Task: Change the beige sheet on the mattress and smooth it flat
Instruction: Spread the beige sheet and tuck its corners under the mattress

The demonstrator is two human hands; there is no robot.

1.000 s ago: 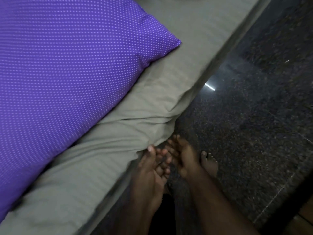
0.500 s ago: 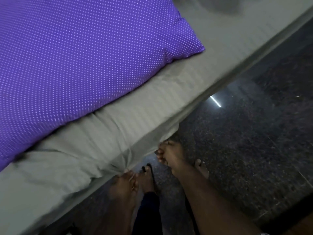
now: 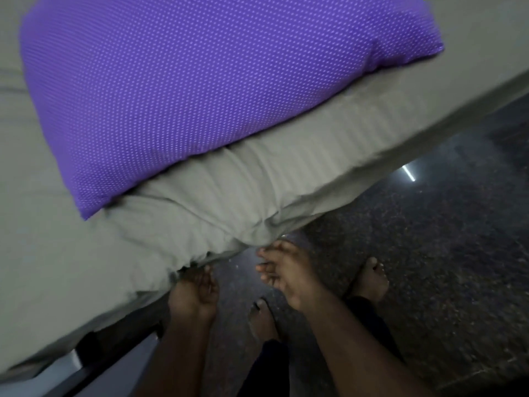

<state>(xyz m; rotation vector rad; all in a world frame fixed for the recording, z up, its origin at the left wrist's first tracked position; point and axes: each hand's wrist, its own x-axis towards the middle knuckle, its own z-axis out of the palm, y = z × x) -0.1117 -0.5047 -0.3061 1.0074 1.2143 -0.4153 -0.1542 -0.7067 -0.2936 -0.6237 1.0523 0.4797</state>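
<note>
Hands at the bed's edge, sheet bunched over the mattress corner

The left hand (image 3: 194, 293) pinches the gathered edge of the beige sheet (image 3: 243, 184) under the mattress (image 3: 45, 319) side; the right hand (image 3: 286, 270) hangs just beside the fold, fingers loosely spread and holding nothing. A purple dotted pillow (image 3: 200, 90) lies on the sheet. Bare feet (image 3: 369, 279) stand on the dark speckled floor (image 3: 429, 253).

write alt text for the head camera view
Left hand grips the bunched edge of the striped beige sheet at the mattress side, right hand open beside it. A purple white-dotted pillow lies on the sheet.
</note>
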